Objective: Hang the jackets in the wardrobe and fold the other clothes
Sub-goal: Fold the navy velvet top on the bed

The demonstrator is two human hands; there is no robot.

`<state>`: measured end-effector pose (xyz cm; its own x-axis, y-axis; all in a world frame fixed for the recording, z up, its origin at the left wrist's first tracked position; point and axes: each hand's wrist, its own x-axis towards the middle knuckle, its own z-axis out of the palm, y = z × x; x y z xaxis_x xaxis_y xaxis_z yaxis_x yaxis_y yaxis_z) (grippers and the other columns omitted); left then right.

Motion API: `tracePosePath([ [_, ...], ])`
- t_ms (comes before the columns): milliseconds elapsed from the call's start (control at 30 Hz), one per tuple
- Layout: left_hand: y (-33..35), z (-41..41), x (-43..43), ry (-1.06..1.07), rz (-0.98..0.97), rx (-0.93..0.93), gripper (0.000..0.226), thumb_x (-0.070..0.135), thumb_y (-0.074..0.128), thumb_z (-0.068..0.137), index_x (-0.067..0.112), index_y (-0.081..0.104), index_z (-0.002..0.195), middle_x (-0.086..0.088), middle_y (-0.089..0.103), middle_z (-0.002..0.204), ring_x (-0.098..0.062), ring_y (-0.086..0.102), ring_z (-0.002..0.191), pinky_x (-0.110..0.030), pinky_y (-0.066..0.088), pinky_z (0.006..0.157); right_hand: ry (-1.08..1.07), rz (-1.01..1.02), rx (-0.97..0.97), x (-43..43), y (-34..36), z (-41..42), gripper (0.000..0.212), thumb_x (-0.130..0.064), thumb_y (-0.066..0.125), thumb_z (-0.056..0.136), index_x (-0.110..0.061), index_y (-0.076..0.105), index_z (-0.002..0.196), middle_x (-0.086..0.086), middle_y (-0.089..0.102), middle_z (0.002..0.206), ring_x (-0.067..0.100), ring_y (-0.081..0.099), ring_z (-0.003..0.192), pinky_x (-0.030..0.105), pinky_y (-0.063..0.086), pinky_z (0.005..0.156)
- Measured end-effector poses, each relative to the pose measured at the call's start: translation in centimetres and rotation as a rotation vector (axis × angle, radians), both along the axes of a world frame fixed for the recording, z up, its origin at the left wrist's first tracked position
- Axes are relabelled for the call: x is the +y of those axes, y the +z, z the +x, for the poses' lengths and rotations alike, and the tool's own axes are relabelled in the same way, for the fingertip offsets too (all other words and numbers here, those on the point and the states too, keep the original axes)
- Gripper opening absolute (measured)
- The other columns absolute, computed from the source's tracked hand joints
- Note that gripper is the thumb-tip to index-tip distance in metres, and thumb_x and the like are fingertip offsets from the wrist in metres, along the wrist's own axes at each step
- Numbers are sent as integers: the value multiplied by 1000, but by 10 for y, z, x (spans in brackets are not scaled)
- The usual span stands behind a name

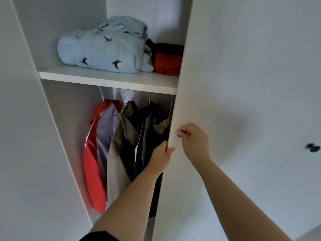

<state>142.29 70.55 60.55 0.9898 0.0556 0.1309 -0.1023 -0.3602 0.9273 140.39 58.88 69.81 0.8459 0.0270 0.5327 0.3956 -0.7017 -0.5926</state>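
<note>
The white wardrobe stands partly open. Its right door covers the right of the opening. My left hand grips the door's free edge, fingers behind it and thumb in front. My right hand holds the small dark knob on the door's face. Under the shelf several jackets hang on hangers: a red and lilac one, a beige one and a dark navy one. On the shelf lie a folded light-blue fleece and folded red and black clothes.
The wardrobe's left side panel slants down the left. A second dark knob sits on the neighbouring white door at the right. The door hides the rightmost hanging clothes.
</note>
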Motion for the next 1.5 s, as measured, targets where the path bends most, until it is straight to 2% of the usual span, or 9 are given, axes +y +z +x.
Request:
tracePosePath([
  [200,6,-23,15,23,28,74,20,23,52,96,14,60,112,2,66,102,-10,62,95,-10,42,71,57,58,140,-4,-17,-19,31,-9,46,94,-26,50,120,-12,54,69,10,55,61,15,39,53],
  [333,1,-77,60,68,103,127,25,26,55,93,19,60,117,-1,67,105,-11,63,97,-16,45,75,-68,-17,102,21,-22,-60,50,-12,43,96,-30,33,141,-4,51,61,13,51,52,27,43,47],
  [567,34,-210,162,313,252,4,22,11,52,91,11,69,105,-5,70,104,-19,65,97,-28,47,92,131,18,125,109,-2,-142,26,-12,44,94,-20,63,110,-5,64,84,8,56,67,20,38,54],
  [800,57,-398,274,651,319,-228,20,10,50,85,22,63,76,14,58,61,0,55,59,-13,39,56,419,138,115,252,-4,-254,26,-2,47,87,-10,71,94,2,69,99,20,61,95,22,42,85],
  [900,62,-455,310,877,355,-454,13,3,51,81,8,63,80,0,57,76,-14,52,65,-26,39,61,526,240,189,300,3,-296,26,2,46,87,-9,69,92,2,67,96,25,65,92,35,50,90],
  [967,67,-466,325,940,274,-438,28,-3,51,82,4,60,107,-5,56,103,-19,55,88,-30,45,76,589,293,206,321,14,-313,27,5,45,87,-8,68,96,4,66,102,29,64,97,41,50,91],
  [1067,71,-465,328,660,-163,-149,37,-2,47,92,5,51,128,-4,56,121,-19,54,114,-29,45,92,620,327,213,336,34,-332,30,4,45,89,-8,66,106,-1,62,109,26,62,106,43,48,97],
  [1233,67,-468,329,532,-359,-73,32,-9,46,88,3,67,110,-4,68,100,-8,64,86,-5,45,70,605,429,249,317,55,-351,29,-7,47,95,-9,61,121,-4,62,107,19,60,106,42,47,100],
  [1500,70,-434,264,161,-232,70,42,3,41,89,15,55,127,0,69,108,-6,67,94,-18,49,80,505,385,166,250,61,-348,23,-18,54,95,-16,60,117,0,66,110,11,63,97,32,51,89],
])
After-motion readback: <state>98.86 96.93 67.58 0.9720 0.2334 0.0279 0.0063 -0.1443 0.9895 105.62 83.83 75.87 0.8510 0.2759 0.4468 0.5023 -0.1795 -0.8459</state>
